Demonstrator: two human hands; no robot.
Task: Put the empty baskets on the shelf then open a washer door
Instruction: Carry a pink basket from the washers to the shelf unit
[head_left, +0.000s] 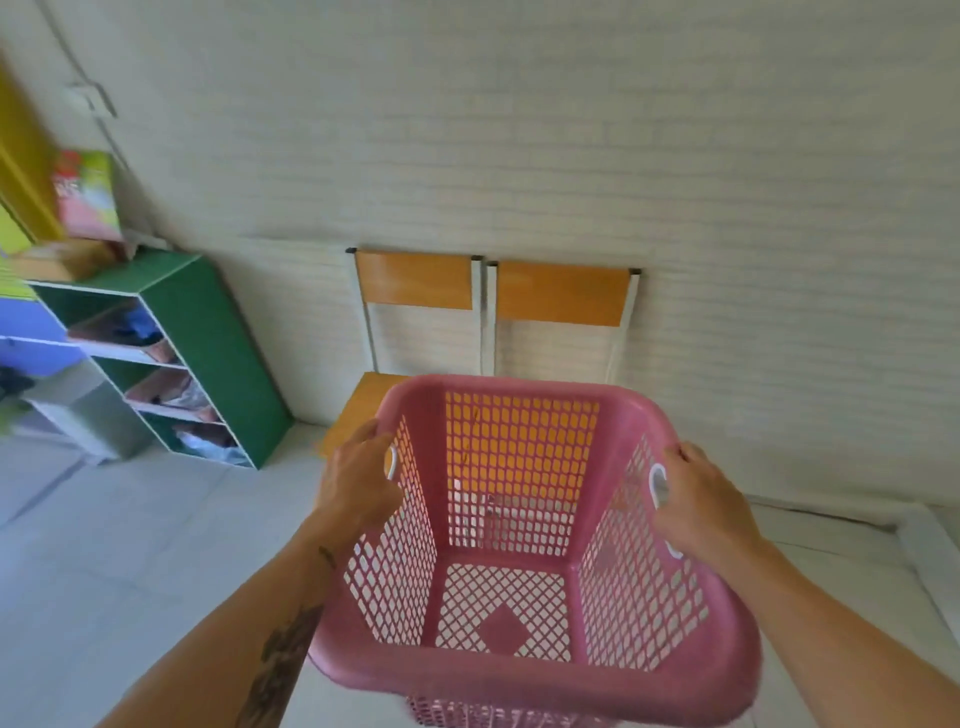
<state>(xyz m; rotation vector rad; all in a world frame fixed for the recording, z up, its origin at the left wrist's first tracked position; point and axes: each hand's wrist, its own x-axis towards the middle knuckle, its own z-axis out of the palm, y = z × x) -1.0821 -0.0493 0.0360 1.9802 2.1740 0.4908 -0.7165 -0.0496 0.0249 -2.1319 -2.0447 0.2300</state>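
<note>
The left hand (358, 480) and right hand (698, 499) each clasp a side rim of an empty pink basket (524, 670), held up in the air before two orange chairs (415, 280) against the white wall (571, 130). A green shelf (218, 348) stands off to the left, on the floor.

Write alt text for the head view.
Both hands, left hand and right hand, hold an empty pink mesh laundry basket by its side rims. Behind it two orange chairs stand against a white wall, with a green shelf unit at left.
</note>
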